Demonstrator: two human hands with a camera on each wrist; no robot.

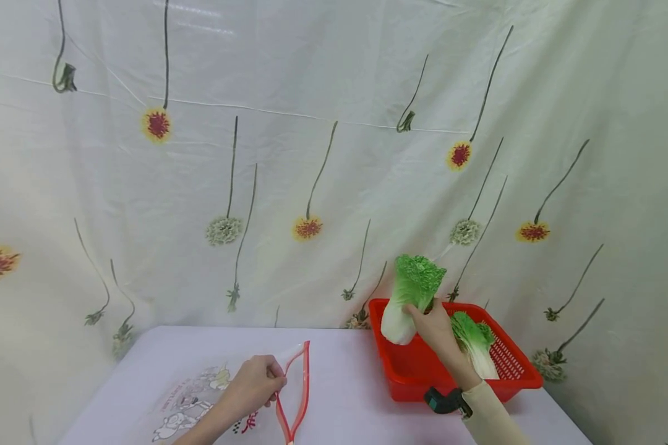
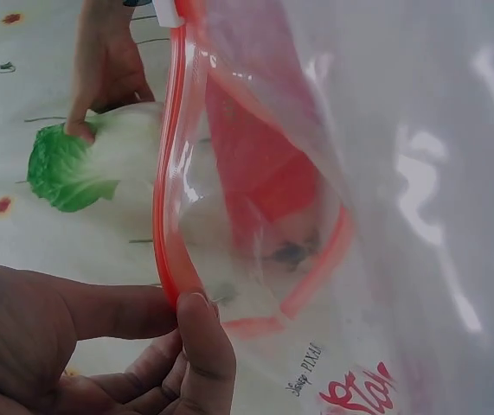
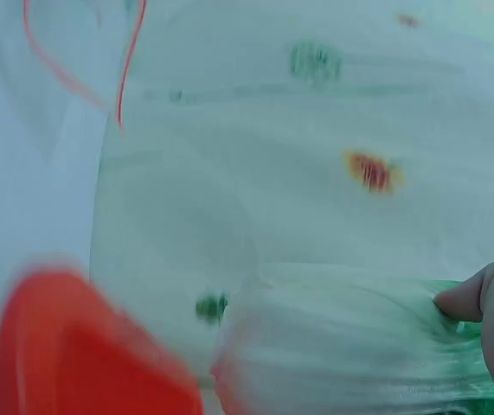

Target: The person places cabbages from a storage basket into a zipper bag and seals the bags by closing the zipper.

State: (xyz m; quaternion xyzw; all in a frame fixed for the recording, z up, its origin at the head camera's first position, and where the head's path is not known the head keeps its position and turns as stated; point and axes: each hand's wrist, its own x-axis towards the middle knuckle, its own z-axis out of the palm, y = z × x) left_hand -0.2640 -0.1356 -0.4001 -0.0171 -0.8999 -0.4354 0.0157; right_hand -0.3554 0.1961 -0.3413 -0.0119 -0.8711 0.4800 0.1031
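Note:
My right hand (image 1: 437, 327) grips a napa cabbage (image 1: 412, 290), white at the stem and green at the leaves, above the left part of a red plastic basket (image 1: 391, 371). In the right wrist view the thumb presses on the cabbage (image 3: 342, 337) near its green end. My left hand (image 1: 256, 384) pinches the red-edged mouth of a clear zip bag (image 2: 167, 199) between thumb and finger. The bag's mouth gapes, and its printed body lies over the table. Red lettering shows on the bag in the left wrist view.
A second cabbage (image 1: 475, 346) lies in the right side of the basket. White cloth covers the table (image 1: 345, 383). Behind it hangs a flower-patterned curtain (image 1: 289, 80). A dark band with a small device (image 1: 445, 400) sits on the right wrist.

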